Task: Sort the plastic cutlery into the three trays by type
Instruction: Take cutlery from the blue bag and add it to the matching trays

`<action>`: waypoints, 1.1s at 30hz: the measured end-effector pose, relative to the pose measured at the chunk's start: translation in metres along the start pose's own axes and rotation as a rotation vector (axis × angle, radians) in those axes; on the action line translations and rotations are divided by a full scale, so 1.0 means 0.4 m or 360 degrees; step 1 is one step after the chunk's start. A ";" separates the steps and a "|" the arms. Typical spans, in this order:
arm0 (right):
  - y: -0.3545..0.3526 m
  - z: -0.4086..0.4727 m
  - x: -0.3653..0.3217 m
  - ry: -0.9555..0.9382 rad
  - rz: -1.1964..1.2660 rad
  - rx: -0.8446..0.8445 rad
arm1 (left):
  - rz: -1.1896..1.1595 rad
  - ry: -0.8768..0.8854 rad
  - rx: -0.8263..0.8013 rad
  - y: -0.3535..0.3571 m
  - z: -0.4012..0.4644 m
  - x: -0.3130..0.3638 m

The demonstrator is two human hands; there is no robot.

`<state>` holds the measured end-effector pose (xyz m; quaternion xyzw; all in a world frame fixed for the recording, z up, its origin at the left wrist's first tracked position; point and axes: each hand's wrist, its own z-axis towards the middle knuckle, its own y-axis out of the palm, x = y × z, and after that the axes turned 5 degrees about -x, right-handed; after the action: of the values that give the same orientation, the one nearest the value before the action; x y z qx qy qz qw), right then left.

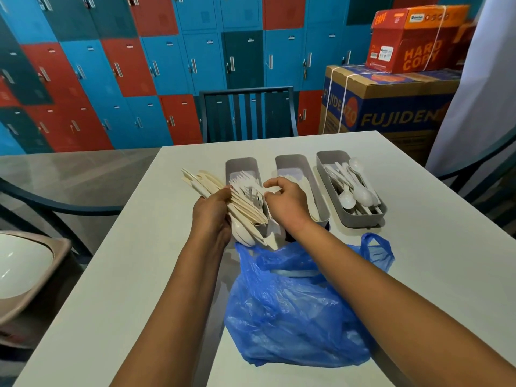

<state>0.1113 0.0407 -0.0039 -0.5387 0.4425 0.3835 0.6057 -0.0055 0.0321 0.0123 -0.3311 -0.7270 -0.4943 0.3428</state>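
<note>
Sorting cutlery on a pale surface [418,275] before red and blue lockers [139,65].
Three grey trays [352,188] hold cutlery; left hand [212,212] grips a bundle of cutlery [243,205], right hand [284,202] pinches one piece beside one blue bag [293,308]; two boxes [391,101] behind.

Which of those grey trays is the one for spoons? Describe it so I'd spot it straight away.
On the white table, three grey trays stand side by side beyond the blue plastic bag. The spoon tray is the rightmost, nearest the cardboard boxes. Its rounded white spoon bowls show; no hand covers it.
</note>
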 end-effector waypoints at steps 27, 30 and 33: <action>0.075 0.097 0.028 -0.0095 -0.1335 -0.0442 | -0.0021 -0.0073 0.0046 -0.012 0.011 0.021; 0.069 0.095 0.031 -0.0118 -0.1261 -0.0436 | -0.0005 -0.0077 0.0045 -0.016 0.014 0.017; 0.052 0.088 0.023 -0.0081 -0.1069 -0.0409 | 0.0003 -0.0085 0.0039 -0.015 0.015 0.015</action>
<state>0.0987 0.0782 -0.0180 -0.7162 0.1739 0.2289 0.6360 -0.0148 0.0370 0.0127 -0.3405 -0.7416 -0.4761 0.3276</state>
